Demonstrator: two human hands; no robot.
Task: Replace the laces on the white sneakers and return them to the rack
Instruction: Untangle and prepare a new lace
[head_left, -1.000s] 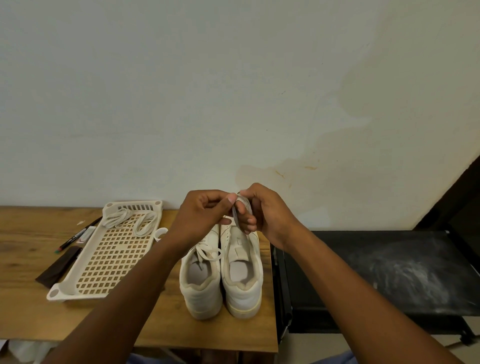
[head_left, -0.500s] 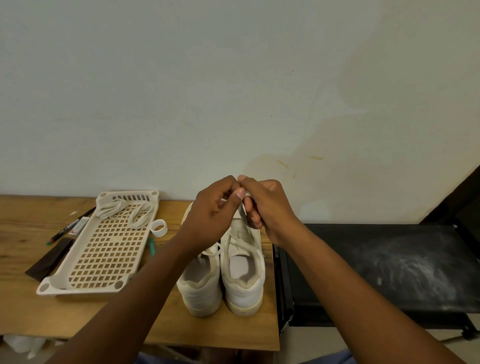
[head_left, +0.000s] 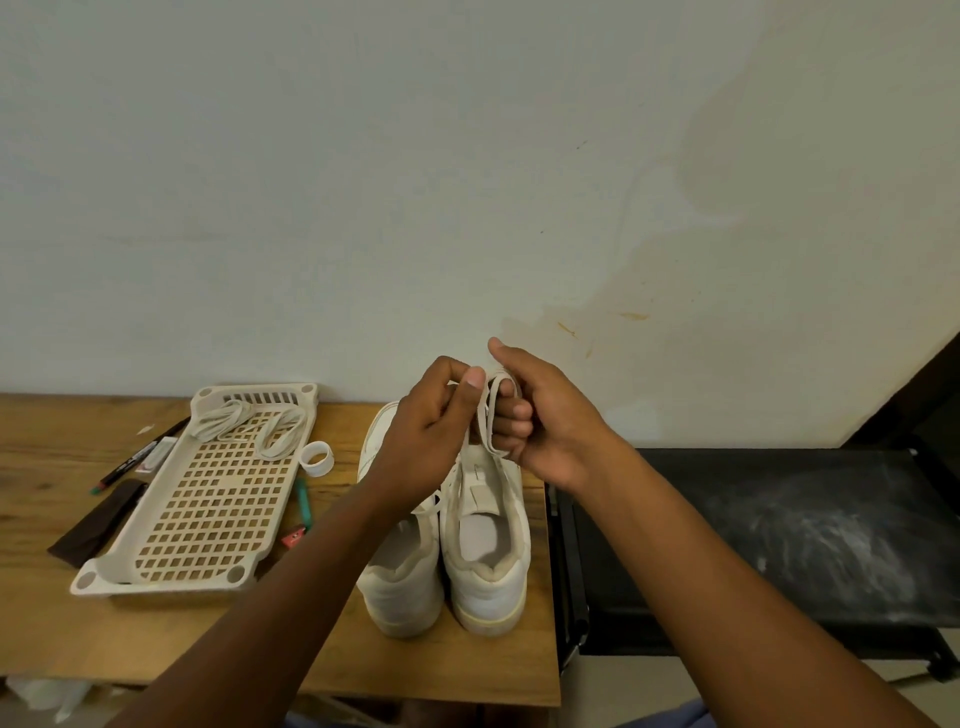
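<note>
White and a little yellowed at the soles, the two sneakers (head_left: 447, 551) stand side by side, heels toward the near edge of the wooden table (head_left: 62, 634); no writing on them is legible. Above them the left hand (head_left: 431, 431) pinches a flat off-white lace (head_left: 491, 415), while the right hand (head_left: 545, 415) curls its fingers through the lace's loop. More laces (head_left: 249, 426) lie in the perforated tray (head_left: 208, 509) at left.

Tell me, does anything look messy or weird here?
The wall has a big yellowish-brown stain above the white sneakers. The black surface to the right is smeared with white dusty marks. A small red scrap lies loose on the wooden table.
</note>
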